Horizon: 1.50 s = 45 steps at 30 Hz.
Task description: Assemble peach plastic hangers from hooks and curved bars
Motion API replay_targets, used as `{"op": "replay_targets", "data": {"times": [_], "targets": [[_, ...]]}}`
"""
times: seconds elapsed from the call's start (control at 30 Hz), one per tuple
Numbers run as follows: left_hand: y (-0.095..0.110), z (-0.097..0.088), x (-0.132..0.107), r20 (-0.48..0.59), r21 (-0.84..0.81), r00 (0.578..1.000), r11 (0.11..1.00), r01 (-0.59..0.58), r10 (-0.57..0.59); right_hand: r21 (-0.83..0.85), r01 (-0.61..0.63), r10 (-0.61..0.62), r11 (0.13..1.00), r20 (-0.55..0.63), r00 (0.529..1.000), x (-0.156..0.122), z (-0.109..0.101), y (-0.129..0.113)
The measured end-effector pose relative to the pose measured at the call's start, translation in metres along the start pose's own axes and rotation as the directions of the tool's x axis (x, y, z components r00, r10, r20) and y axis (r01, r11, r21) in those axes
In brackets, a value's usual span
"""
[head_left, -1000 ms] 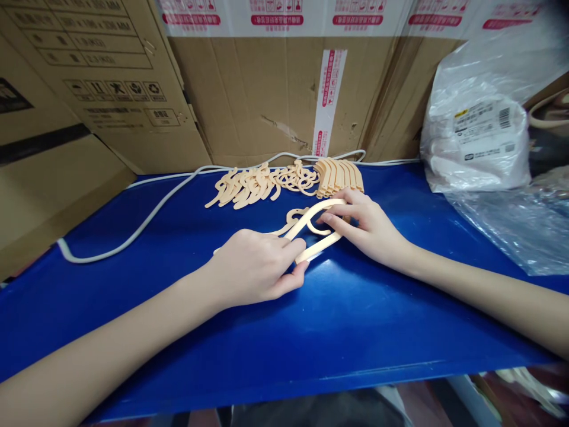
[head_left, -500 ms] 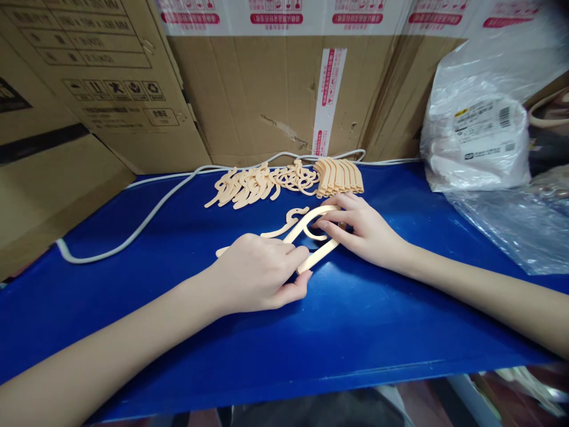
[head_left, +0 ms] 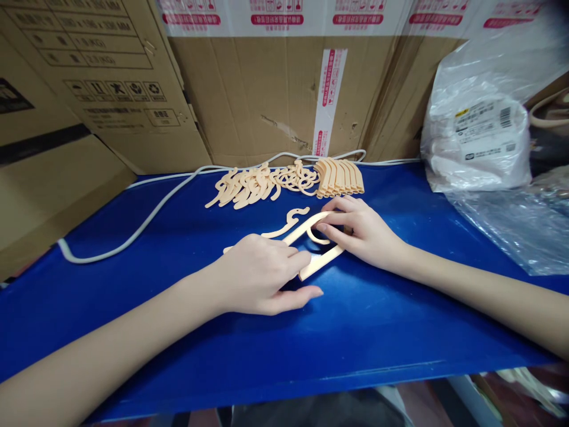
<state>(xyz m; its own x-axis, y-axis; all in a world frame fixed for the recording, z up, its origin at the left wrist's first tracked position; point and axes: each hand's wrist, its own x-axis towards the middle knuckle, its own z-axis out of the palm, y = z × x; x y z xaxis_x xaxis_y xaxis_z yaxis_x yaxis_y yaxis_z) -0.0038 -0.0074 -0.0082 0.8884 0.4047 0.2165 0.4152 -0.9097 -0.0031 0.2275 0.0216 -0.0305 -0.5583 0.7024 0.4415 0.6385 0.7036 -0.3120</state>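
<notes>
A peach-coloured U-shaped plastic strip (head_left: 320,263) lies on the blue table (head_left: 355,320) between both hands. My right hand (head_left: 367,232) pinches its curved far end with fingers closed on it. My left hand (head_left: 262,274) rests on the strip's near ends, fingers curled over one arm and the thumb stretched flat on the table. A thin curly peach piece (head_left: 287,223) lies just behind the strip. Farther back sit a spread of similar curly pieces (head_left: 258,182) and a neat stack of bent strips (head_left: 340,176).
Cardboard boxes (head_left: 275,89) wall off the back and left. A white cable (head_left: 146,216) runs along the table's rear edge and curves left. Clear plastic bags (head_left: 480,136) with white contents sit at the right, one crumpled sheet (head_left: 515,228) spilling onto the table.
My left hand's thumb has come off the strip's end and now lies flat on the table. The strip has shifted slightly toward me and rotated a little; my right hand followed it.
</notes>
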Motion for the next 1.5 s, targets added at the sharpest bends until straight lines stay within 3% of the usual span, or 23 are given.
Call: {"op": "replay_targets", "data": {"times": [0.4, 0.77, 1.03, 1.27, 1.5], "targets": [[0.006, -0.004, 0.002, 0.117, -0.131, 0.993, 0.991, 0.002, 0.013, -0.031, -0.035, 0.035, 0.999, -0.004, 0.999, 0.000, 0.000, -0.001], [0.000, -0.008, 0.002, 0.189, -0.442, 0.982, 0.894, 0.078, 0.008, -0.033, -0.061, 0.061, 0.998, 0.003, 0.998, 0.000, -0.001, -0.003], [0.002, -0.004, 0.003, 0.113, -0.380, 0.994, 0.924, 0.046, -0.003, -0.024, -0.097, 0.098, 0.995, 0.022, 0.995, 0.001, -0.001, -0.002], [0.000, 0.001, 0.002, 0.058, -0.179, 0.998, 0.984, 0.024, -0.013, -0.013, -0.105, 0.105, 0.994, 0.026, 0.994, 0.001, -0.001, -0.002], [0.000, 0.002, 0.001, 0.064, -0.110, 0.998, 0.994, 0.018, -0.011, -0.027, -0.088, 0.089, 0.996, 0.028, 0.996, 0.001, 0.000, -0.002]]}}
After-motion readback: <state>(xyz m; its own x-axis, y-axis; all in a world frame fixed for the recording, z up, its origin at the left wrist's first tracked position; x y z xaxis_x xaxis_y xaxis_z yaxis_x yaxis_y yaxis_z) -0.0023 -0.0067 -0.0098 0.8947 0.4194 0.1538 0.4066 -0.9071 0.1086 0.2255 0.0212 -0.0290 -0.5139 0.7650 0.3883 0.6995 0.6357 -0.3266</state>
